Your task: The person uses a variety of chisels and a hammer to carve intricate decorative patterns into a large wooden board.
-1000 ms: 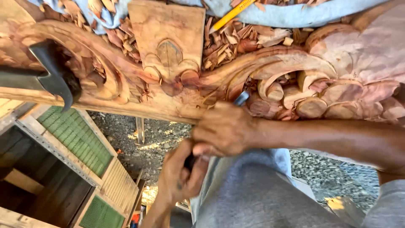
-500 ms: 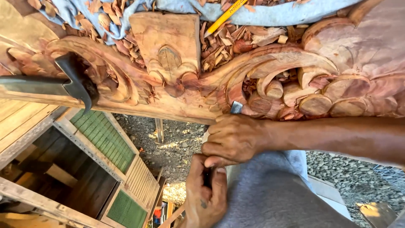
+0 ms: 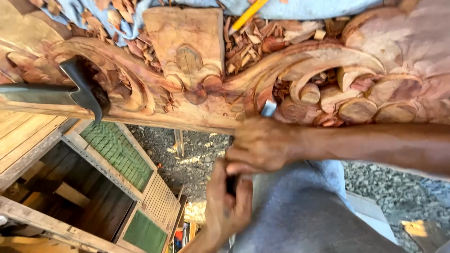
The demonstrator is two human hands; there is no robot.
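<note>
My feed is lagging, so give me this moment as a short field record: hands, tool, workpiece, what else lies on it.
right hand: wrapped round the chisel shaft, just behind the blade
left hand: grips the chisel's handle end, lower down
chisel: blade tip set in a carved scroll
carving: reddish wood panel, scrolls and leaves in relief
hammer: lies on the carving's left part, untouched
pencil: yellow, top edge
chips: scattered in the recesses

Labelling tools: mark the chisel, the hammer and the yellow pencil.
chisel (image 3: 268, 108), head view, on its metal blade tip
hammer (image 3: 86, 91), head view, on its dark head
yellow pencil (image 3: 247, 15), head view, mid-shaft
</note>
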